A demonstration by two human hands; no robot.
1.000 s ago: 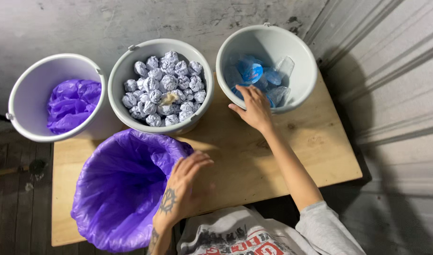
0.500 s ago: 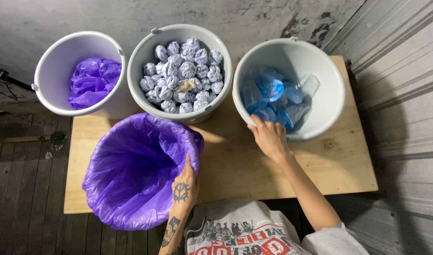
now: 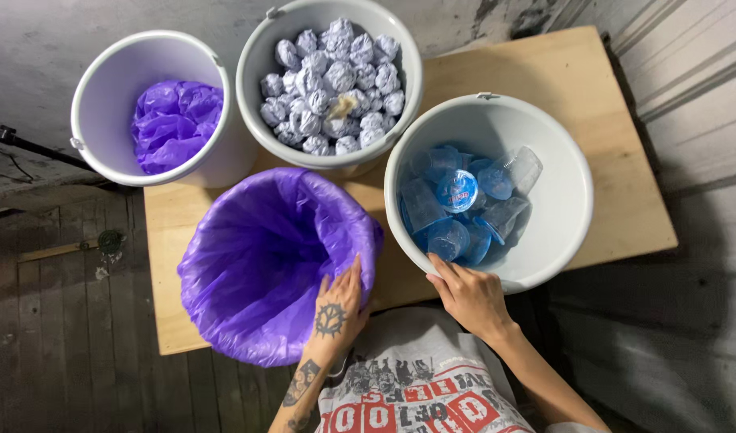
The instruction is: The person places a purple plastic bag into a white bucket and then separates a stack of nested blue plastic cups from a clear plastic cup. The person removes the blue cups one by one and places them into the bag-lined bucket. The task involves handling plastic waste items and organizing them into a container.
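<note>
My left hand (image 3: 336, 309) lies flat against the near rim of a bucket lined with a purple plastic bag (image 3: 263, 256). My right hand (image 3: 468, 295) grips the near rim of a white bucket (image 3: 560, 200) that holds several clear blue plastic cups (image 3: 456, 204). Both buckets stand on a wooden board table (image 3: 592, 112), close to its front edge.
Behind them stands a white bucket (image 3: 259, 60) full of small wrapped grey-white balls (image 3: 328, 80). At the far left a white bucket (image 3: 111, 76) holds crumpled purple bags (image 3: 171, 120). A concrete wall runs behind, and dark floor planks lie to the left.
The bucket of blue cups has come from the back right toward the table's front with my right hand on its rim. My left hand shifted onto the purple bag's near rim.
</note>
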